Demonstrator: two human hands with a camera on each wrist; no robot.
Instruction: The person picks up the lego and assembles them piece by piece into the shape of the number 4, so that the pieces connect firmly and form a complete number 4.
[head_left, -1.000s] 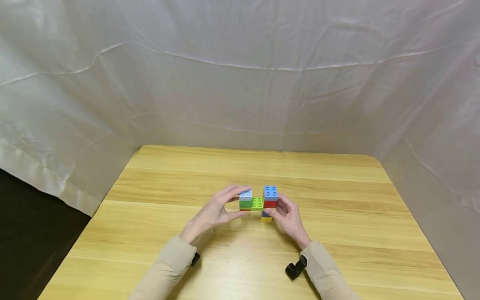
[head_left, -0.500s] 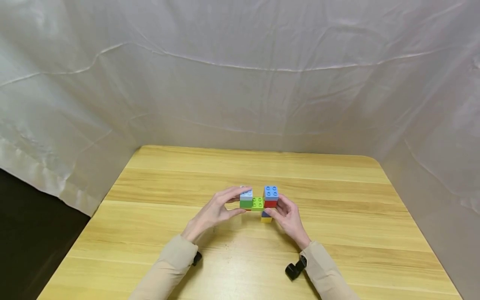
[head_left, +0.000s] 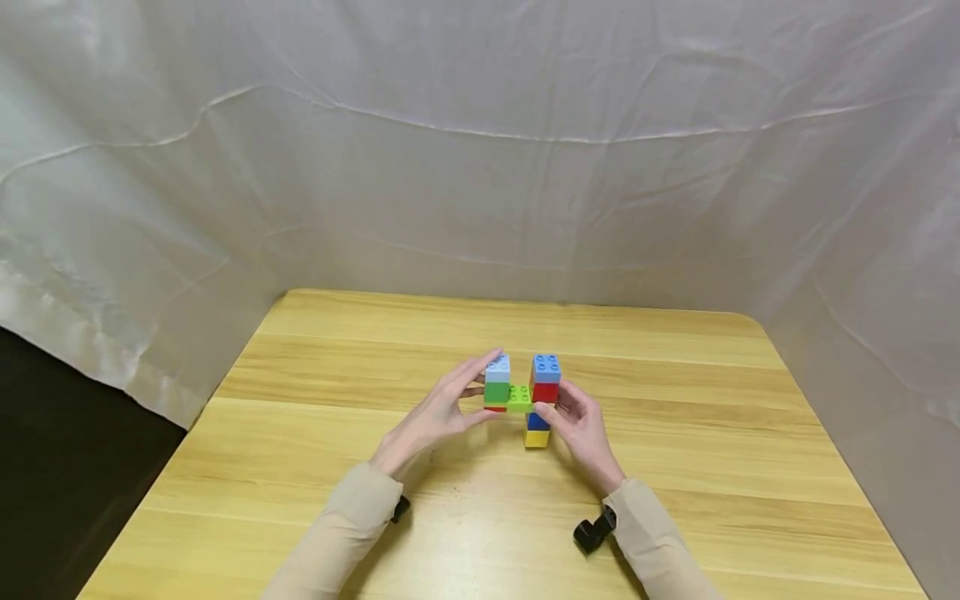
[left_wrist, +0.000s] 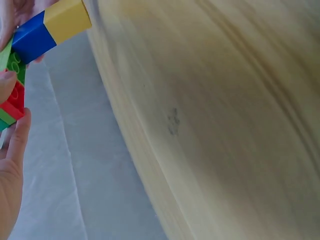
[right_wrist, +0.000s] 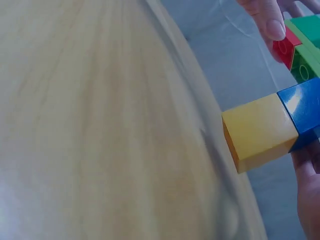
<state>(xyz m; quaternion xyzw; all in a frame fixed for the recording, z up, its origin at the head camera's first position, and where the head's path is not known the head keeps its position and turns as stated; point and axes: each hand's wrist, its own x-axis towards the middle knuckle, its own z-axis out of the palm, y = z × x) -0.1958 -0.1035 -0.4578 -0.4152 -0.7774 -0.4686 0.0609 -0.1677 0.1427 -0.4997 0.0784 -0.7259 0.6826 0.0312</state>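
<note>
Between both hands is a joined structure of toy building bricks. A light green brick [head_left: 519, 399] bridges its two sides. On the left side, a pale blue brick [head_left: 497, 367] tops a green brick [head_left: 497, 392], with a red brick [left_wrist: 15, 101] underneath. The right side has a blue brick [head_left: 546, 367] over a red brick [head_left: 545, 392]; below the bridge are a dark blue brick [right_wrist: 303, 107] and a yellow brick [right_wrist: 260, 131]. My left hand [head_left: 438, 410] pinches the left side between thumb and fingers. My right hand [head_left: 587, 429] grips the right side, its fingertips partly hidden behind.
The wooden table [head_left: 480, 533] extends on all sides of the hands. A pale grey sheet [head_left: 480, 183] hangs behind the table and along its sides. Black wrist-worn devices [head_left: 594, 531] sit by the sleeves. A dark area [head_left: 67, 467] lies beyond the left edge.
Over the last half second the brick structure has shifted slightly up and right in the head view, both hands moving with it. More of the dark blue and yellow bricks shows.
</note>
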